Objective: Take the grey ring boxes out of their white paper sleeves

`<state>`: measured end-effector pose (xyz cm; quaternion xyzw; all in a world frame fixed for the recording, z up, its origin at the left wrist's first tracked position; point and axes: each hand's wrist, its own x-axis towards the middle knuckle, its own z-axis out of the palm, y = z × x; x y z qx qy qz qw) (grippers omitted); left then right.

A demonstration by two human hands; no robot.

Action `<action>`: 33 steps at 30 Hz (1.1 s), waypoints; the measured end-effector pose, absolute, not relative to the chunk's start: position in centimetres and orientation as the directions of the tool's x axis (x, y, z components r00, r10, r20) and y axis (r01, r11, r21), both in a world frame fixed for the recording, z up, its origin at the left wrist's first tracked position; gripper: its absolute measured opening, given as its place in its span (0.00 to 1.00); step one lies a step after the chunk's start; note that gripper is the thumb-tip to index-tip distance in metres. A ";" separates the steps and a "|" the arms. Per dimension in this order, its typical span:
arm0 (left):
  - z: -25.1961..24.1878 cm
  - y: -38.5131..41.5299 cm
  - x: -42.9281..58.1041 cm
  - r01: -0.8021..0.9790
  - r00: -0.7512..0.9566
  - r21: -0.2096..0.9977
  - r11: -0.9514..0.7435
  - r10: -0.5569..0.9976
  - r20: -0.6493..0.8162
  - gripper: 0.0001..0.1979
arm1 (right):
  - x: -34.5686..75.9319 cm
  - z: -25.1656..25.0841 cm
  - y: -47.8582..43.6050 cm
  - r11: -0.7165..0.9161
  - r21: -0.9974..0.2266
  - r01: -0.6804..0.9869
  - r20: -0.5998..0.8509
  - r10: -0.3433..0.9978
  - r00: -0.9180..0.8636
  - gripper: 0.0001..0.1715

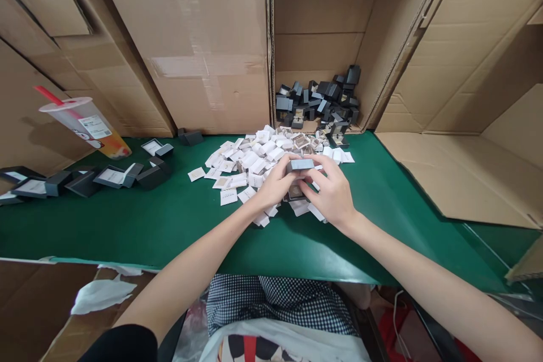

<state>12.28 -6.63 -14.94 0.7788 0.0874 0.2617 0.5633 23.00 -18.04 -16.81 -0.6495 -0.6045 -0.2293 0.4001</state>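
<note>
Both my hands meet over the middle of the green table [127, 226]. My left hand [275, 184] and my right hand [333, 192] are closed round a small dark hinged box [299, 172]; its grey lid stands up between my fingertips. Under and behind my hands lies a heap of small white cards and inserts [254, 161].
Several dark boxes [320, 99] are piled in an open cardboard carton at the back. More dark boxes and lids [110, 176] lie in a row at the left. A plastic cup with a red straw [87, 124] leans at the far left. Flat cardboard [462, 175] covers the right side.
</note>
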 end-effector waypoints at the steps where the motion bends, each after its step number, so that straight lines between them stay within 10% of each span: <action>1: -14.9 -6.7 12.2 -0.155 0.855 0.921 -0.358 0.418 0.306 0.10 | 23.1 -16.9 -18.0 0.031 -0.228 0.973 0.785 0.597 0.165 0.08; 20: -15.9 -6.5 12.2 -0.086 0.880 0.887 -0.454 0.383 0.281 0.15 | 23.9 -17.4 -17.9 -0.063 -0.261 0.963 0.676 0.701 0.229 0.07; 33: -15.1 -5.4 12.5 -0.145 0.820 0.982 0.121 0.569 0.051 0.17 | 28.5 -15.5 -19.0 0.176 -0.270 0.946 0.723 0.686 0.079 0.13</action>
